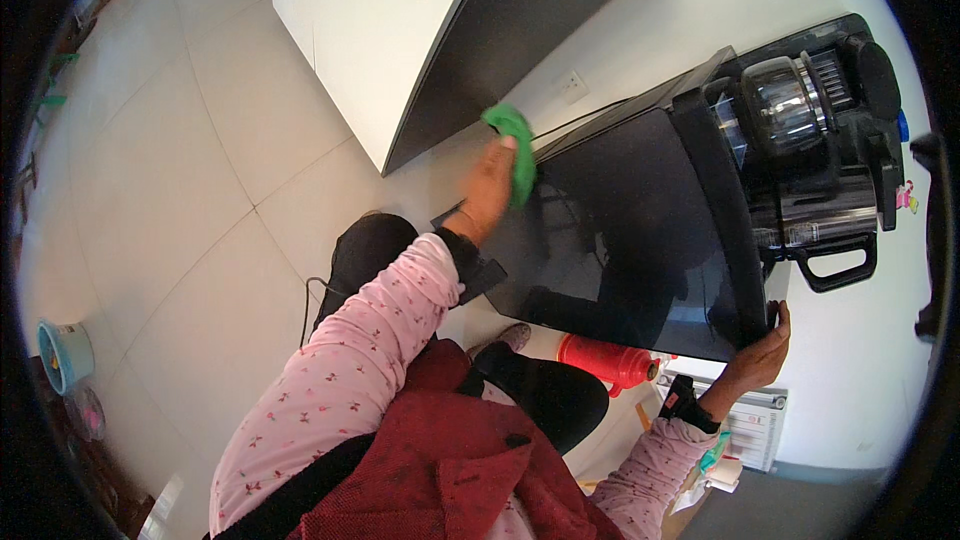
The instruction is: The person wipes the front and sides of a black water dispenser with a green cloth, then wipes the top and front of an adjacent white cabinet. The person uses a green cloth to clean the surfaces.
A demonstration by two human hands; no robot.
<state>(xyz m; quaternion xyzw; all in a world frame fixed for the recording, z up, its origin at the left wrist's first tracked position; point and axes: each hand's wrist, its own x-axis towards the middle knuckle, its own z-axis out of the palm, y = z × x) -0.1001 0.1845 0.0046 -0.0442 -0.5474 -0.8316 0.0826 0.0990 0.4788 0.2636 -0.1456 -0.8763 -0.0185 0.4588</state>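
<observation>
A crumpled green cloth (517,157) is in my left hand (487,184), which is blurred. The cloth lies against the lower edge of a glossy black front panel (622,232) on a tall appliance that looks like a water dispenser. My right hand (754,360) rests at the appliance's upper corner, with fingers curled round the edge. On the appliance's upper part sit a glass jug (784,101) and a dark, shiny kettle (817,202) with a black handle. Reflections of my body show in the panel.
A white cabinet (360,15) with a dark side stands close by my left hand. A wall socket (574,86) and a black cord (581,118) are behind the appliance. A red thermos flask (607,360) stands beside it. A blue bucket (71,356) is across the tiled floor (217,202).
</observation>
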